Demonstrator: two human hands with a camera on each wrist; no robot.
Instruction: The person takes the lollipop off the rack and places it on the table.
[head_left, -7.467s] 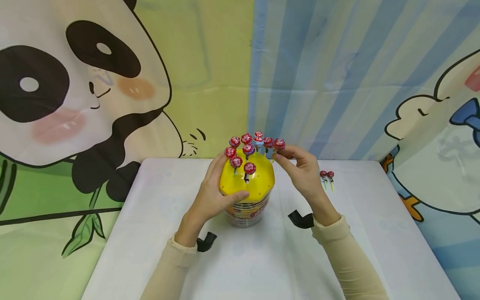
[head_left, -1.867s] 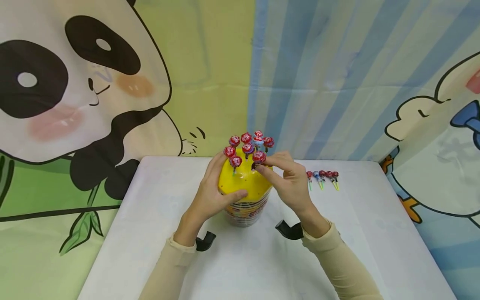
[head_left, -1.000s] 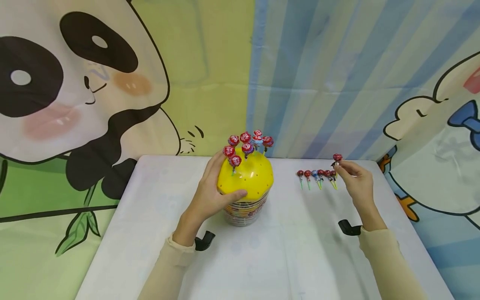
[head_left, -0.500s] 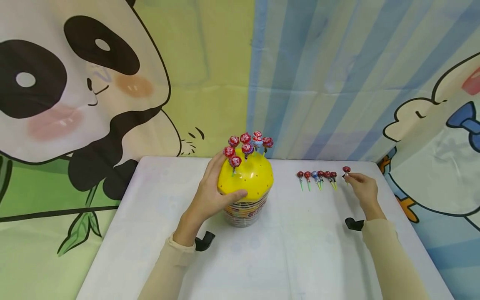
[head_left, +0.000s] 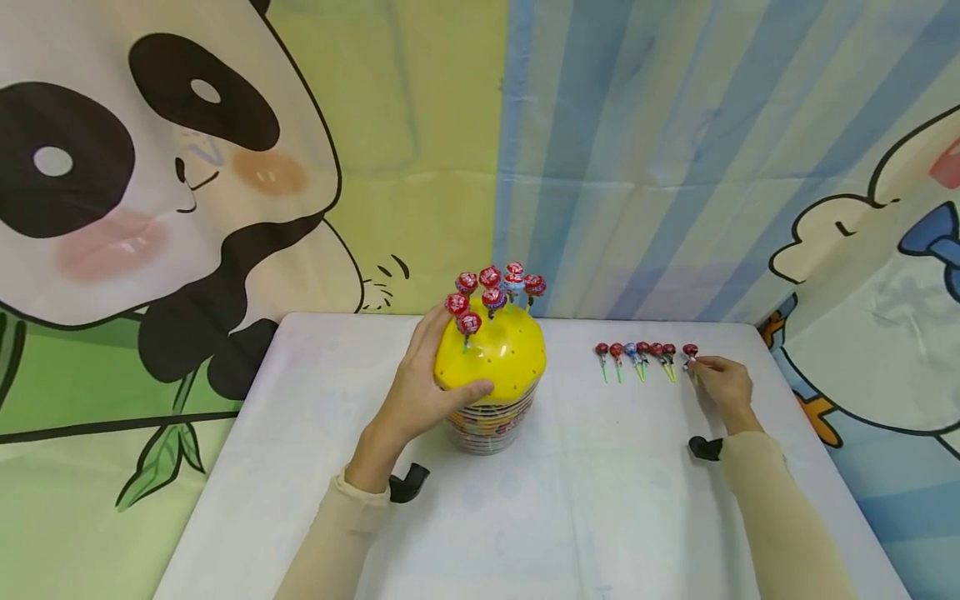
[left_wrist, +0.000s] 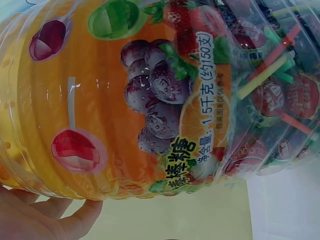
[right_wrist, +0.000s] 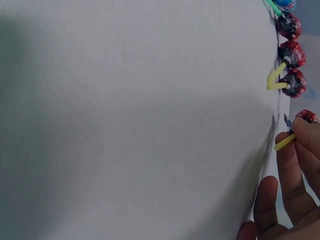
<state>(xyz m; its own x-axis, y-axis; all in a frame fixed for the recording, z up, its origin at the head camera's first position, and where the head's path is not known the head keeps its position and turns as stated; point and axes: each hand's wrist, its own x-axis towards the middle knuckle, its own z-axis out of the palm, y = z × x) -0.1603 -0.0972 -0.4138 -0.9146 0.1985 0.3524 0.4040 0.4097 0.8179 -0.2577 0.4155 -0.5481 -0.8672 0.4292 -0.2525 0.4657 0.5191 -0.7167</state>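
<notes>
**Lollipop set down at the right end of the row**

Head view: the lollipop [head_left: 690,351] lies right of centre on the white table [head_left: 570,517], pinched at its stick by the right hand [head_left: 722,385]. Five others [head_left: 636,352] lie in a row just left of it. Seven lollipops [head_left: 491,289] stand in the yellow lid [head_left: 501,354]; the left hand [head_left: 420,387] grips this lid, fingers curled.

Left wrist view: only the jar's label [left_wrist: 150,100] shows, and fingers at lower left.

Right wrist view: four lollipops visible, the top one cut off; the stick is yellow.
</notes>
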